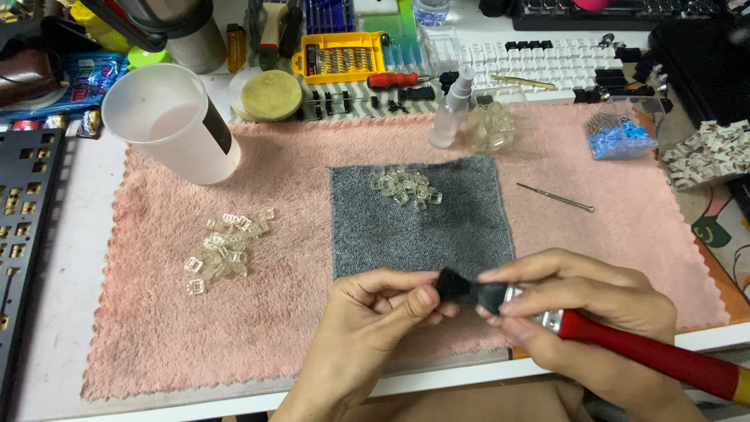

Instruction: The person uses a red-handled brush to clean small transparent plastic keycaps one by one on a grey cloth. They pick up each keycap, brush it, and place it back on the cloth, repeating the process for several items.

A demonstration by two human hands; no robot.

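Note:
My right hand [582, 301] grips a brush [648, 352] with a red handle, a silver ferrule and black bristles. The bristles press against something small pinched in the fingers of my left hand [375, 312]; that small piece is hidden by fingers and bristles. Both hands hover over the near edge of a grey cloth [422, 227]. A small pile of clear plastic switch housings [405, 186] lies at the cloth's far side. A second, looser pile of clear housings [224, 248] rests on the pink towel [156, 328] to the left.
A large translucent cup [168, 121] stands at the towel's back left. A small spray bottle [449, 109], a thin screwdriver [556, 198], tubs of blue [621, 137] and white [703, 156] switches, a white keyboard [539, 66], a yellow bit case [340, 56] and a black keyboard plate [23, 219] surround it.

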